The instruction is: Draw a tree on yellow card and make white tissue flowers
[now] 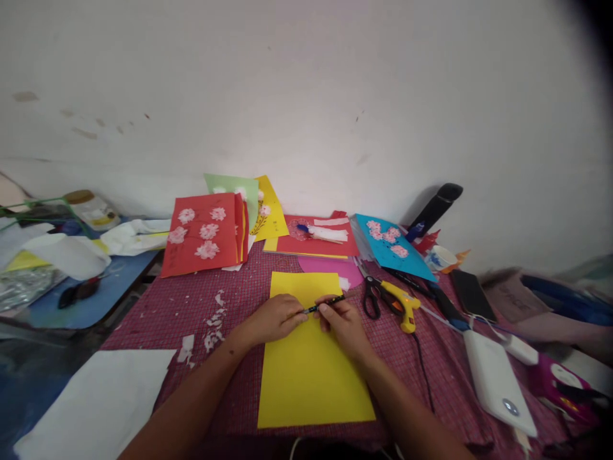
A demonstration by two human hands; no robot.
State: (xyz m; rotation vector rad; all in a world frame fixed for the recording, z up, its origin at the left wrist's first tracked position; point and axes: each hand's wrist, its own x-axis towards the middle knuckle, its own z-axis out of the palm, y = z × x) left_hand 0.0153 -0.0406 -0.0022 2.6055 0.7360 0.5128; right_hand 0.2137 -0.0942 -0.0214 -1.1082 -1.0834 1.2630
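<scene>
Yellow paper lies at lower centre; over it, the left hand and right hand both pinch one black pen.

A: What is that thin black thing?
B: It's a pen. It has little pale marks on it.
A: Where is it?
B: Between the two hands. The left hand pinches one end, and the right hand holds it farther along.
A: Is it straight across?
B: No, it slants. The end by the right hand pokes out past the fingers and points a bit away from the person. The other end is hidden in the left fingers.
A: And what's under the hands?
B: A big sheet of yellow paper. It lies flat, with its long sides running away from the person. Most of it is on the near side of the hands.
</scene>
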